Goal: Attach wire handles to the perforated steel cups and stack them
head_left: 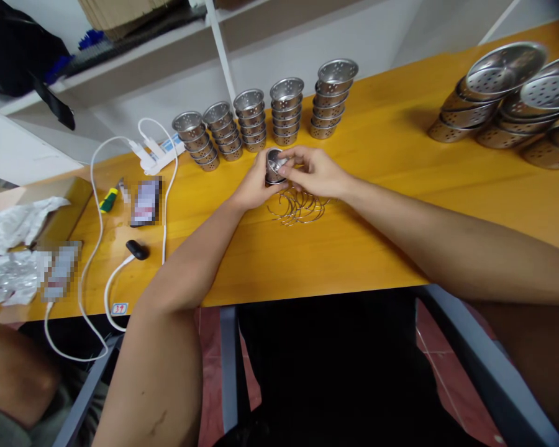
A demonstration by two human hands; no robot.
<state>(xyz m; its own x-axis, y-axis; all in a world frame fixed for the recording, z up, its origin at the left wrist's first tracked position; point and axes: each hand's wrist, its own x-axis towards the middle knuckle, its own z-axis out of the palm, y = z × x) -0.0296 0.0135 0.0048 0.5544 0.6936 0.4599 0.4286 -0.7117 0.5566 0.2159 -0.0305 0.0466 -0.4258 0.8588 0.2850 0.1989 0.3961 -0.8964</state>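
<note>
Nearest the lens: two bare forearms, reaching forward over the near edge of the yellow counter (382, 248). Both converge on one small perforated metal cup (274, 166), held just above the counter, centre of view, tipped with its mouth toward the camera. Left hand (254, 186) wrapped round the cup's left side, fingers curled and closed against the wall. Right hand (314, 171) closed in a pinch at the cup's rim, fingertips bunched together; exactly what sits between those fingertips cannot be told.

Directly beneath the hands, on the counter: loose pile of thin wire rings (298, 206), overlapping one another, touching the surface.

Behind the cup, along the far edge: five stacks of small cups (265, 118) of the same perforated type, nested, standing in a row, stack height rising toward the right.

Far right: heap of larger perforated metal bowls (507, 99), stacked and leaning, well apart from the hands.

Left of the hands: white power strip (156, 155) with white cables (95, 205) looping across the counter and over its near edge; screwdriver with green-yellow handle (108, 200); small black oval object (137, 249); crumpled silver foil (13, 248) at the far left end.

Lower left corner: another person's arm (9, 372), apart from the work.
</note>
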